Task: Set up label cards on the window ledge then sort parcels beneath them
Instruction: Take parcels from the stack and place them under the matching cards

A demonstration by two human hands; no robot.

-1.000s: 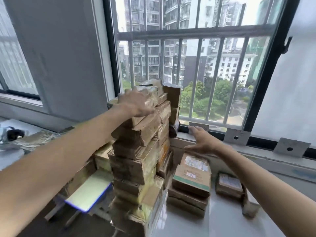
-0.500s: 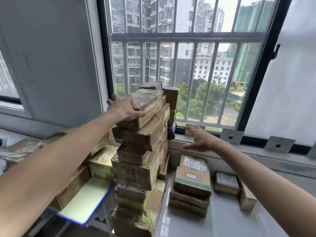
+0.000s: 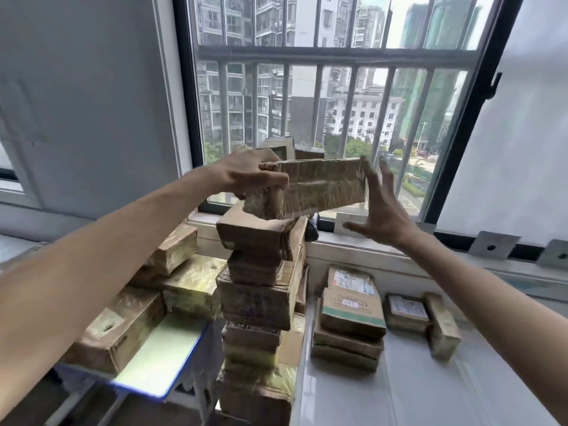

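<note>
A taped brown parcel (image 3: 322, 186) hangs lifted just above a tall leaning stack of parcels (image 3: 261, 293). My left hand (image 3: 246, 176) grips its left end, thumb on the front face. My right hand (image 3: 381, 207) is spread open at the parcel's right end, fingertips at its edge. On the window ledge (image 3: 399, 256) stand grey label cards (image 3: 493, 248), another at the far right (image 3: 554, 255), and a pale card (image 3: 350, 224) behind my right hand. Beneath the ledge lie a short pile of parcels (image 3: 350, 309) and two small parcels (image 3: 424, 318).
More parcels (image 3: 147, 302) are heaped at the left around a pale board with a blue rim (image 3: 166, 361). The white table top (image 3: 399, 401) runs along the front right. Barred window glass rises behind the ledge.
My left hand has lifted the top parcel off the tall stack and turned it. My right hand has risen from the ledge to the parcel's right end.
</note>
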